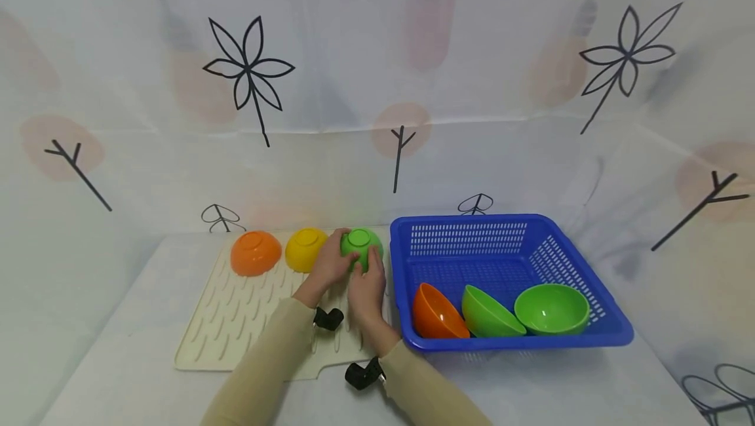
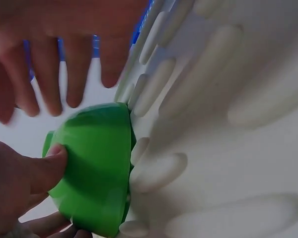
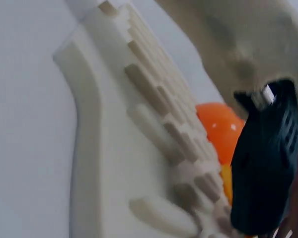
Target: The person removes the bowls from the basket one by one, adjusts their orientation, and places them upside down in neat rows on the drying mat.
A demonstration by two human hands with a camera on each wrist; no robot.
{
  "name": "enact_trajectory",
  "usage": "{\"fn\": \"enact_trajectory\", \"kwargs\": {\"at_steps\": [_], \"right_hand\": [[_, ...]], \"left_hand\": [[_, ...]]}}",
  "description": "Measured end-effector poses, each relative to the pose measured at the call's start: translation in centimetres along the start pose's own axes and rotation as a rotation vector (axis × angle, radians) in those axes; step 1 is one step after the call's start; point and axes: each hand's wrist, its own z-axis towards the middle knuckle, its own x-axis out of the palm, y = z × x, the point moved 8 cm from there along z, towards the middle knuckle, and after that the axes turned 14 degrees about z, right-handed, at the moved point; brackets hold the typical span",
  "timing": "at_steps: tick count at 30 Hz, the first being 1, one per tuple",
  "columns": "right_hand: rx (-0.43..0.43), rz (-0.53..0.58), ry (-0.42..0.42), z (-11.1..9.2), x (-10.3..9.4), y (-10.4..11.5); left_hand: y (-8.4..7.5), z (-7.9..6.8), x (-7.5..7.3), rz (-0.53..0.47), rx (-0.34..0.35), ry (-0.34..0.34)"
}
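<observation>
A green bowl [image 1: 362, 238] rests upside down at the back right of the cream ridged drying mat [image 1: 236, 314]. My left hand [image 1: 330, 261] grips its left side; in the left wrist view its thumb [image 2: 48, 166] lies on the wall of the bowl [image 2: 97, 158] and the fingers are partly hidden. Close by on the right is my right hand [image 1: 367, 287], its fingers extended and a small gap off the bowl in the left wrist view. An upturned yellow bowl [image 1: 303, 249] and orange bowl [image 1: 255, 254] stand left of the green one.
Right of the mat stands a blue plastic basket [image 1: 512, 344]. Along its near side lie an orange bowl [image 1: 436, 314] and two green bowls, one tilted [image 1: 489, 314] and one facing up [image 1: 551, 309]. A patterned white cloth [image 1: 330, 170] hangs behind the table.
</observation>
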Motion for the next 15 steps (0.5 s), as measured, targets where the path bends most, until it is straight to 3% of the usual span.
{"fn": "enact_trajectory", "kwargs": {"at_steps": [10, 15], "right_hand": [[0.004, 0.121, 0.094, -2.7, 0.3, 4.0], [-0.022, 0.207, 0.127, -3.6, 0.1, 5.8]], "left_hand": [[0.0, -0.1, -0.3, 0.026, -0.043, 0.027], [-0.2, -0.3, -0.6, 0.020, -0.007, 0.009]]}}
